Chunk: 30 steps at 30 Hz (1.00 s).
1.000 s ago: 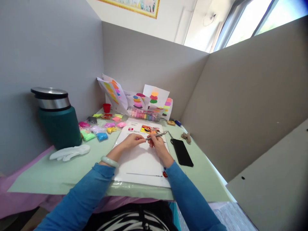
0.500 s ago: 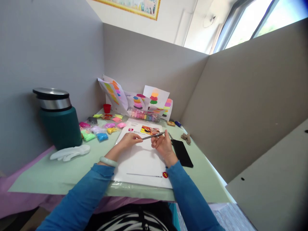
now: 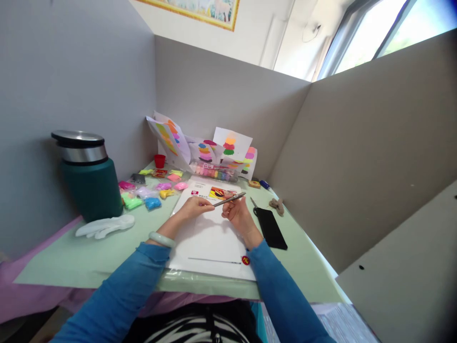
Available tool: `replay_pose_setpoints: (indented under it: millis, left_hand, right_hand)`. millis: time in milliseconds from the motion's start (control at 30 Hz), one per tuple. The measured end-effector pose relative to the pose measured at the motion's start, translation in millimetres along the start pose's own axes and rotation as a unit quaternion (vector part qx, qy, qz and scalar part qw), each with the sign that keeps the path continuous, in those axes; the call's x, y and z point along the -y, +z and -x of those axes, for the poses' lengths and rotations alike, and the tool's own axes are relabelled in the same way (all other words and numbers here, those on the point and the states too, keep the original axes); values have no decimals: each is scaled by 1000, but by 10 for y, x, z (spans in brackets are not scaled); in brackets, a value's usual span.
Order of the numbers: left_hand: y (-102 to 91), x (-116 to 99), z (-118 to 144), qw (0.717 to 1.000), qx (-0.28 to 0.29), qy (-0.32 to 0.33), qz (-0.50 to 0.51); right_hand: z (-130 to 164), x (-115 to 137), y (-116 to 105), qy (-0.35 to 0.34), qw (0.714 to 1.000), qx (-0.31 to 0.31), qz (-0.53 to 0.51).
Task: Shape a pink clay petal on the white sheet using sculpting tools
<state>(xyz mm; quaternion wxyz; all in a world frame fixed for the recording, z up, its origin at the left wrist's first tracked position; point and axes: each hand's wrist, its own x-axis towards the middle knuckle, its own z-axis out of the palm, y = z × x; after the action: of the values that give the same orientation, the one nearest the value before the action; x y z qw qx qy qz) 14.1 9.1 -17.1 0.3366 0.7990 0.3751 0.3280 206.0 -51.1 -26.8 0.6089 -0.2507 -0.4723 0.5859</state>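
Our left hand point(image 3: 194, 207) pinching tip end of metal tool point(image 3: 229, 199), right hand point(image 3: 240, 215) gripping its shaft, tool held just above white sheet point(image 3: 210, 240) on counter point(image 3: 89, 257), clay packets point(image 3: 152, 190) to left, black phone point(image 3: 271, 227) beside right hand

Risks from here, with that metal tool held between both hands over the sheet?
1. The tool is pinched only at the fingertips of the left hand and right hand; it could slip onto the sheet.
2. The phone lies close by the right wrist; a sweep might knock it.
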Motion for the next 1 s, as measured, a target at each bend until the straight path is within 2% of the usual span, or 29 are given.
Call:
replay_pose_setpoints:
  millis: [133, 200, 267, 333, 400, 500, 667, 800, 1000]
  left_hand:
    - [17, -52, 33, 999, 44, 18, -5]
    - [3, -59, 46, 998, 34, 7, -54]
    - [-14, -40, 53, 990, 8, -28, -141]
    - [-20, -2, 57, 968, -3, -73, -241]
    - [-10, 34, 62, 945, 7, -103, -311]
    - [14, 56, 68, 931, 20, -109, -348]
    - [26, 28, 64, 926, 28, -95, -363]
    - [32, 11, 57, 921, 29, -96, -377]
    - [42, 0, 59, 913, 40, -94, -396]
  right_hand:
    - [2, -65, 69, 0, 984, -6, 176]
    - [-23, -74, 47, -21, 976, -69, 205]
    - [-55, -79, -16, -53, 959, -168, 221]
    - [-80, -89, -94, -81, 926, -245, 274]
    - [-93, -104, -154, -94, 891, -274, 349]
    - [-127, -101, -181, -81, 848, -275, 445]
    - [-272, -29, -140, -69, 793, -251, 550]
    - [-310, -104, -157, -74, 786, -254, 558]
    - [-292, -268, -261, -33, 785, -256, 563]
